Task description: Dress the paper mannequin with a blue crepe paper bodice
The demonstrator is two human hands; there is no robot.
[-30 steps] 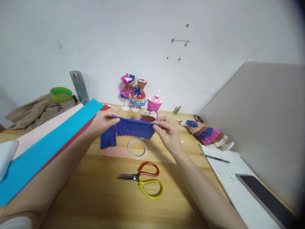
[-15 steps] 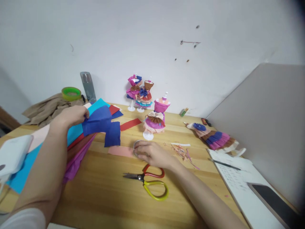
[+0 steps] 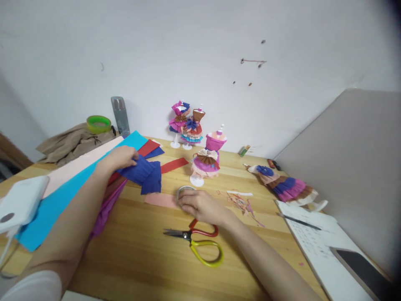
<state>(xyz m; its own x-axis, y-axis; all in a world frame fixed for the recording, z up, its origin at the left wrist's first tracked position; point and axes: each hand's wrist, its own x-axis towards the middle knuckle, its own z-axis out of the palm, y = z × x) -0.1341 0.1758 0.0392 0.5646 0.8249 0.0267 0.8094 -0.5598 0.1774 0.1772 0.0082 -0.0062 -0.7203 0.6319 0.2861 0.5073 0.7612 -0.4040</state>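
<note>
My left hand (image 3: 123,159) is closed on the edge of a dark blue crepe paper piece (image 3: 138,169), over a fan of coloured sheets. A light blue sheet (image 3: 59,207) runs under my left arm, with a magenta sheet (image 3: 108,209) beside it. My right hand (image 3: 200,205) grips a roll of tape (image 3: 184,189) lying flat, its fingers curled over the near rim. A pink paper strip (image 3: 160,200) lies just left of that roll. Below my right hand, scissors (image 3: 191,238) with one red and one yellow handle rest slightly open.
A mannequin in a pink paper dress (image 3: 208,156) stands behind my right hand, two more dressed mannequins (image 3: 188,125) farther back. Paper scraps (image 3: 242,204) lie to the right. A white power bank (image 3: 23,202), a bottle (image 3: 120,116) and a phone (image 3: 360,267) are around.
My left hand has lowered and come to the right with the blue paper, which now lies lower over the sheets. My right hand stays on the tape roll. The view has shifted slightly.
</note>
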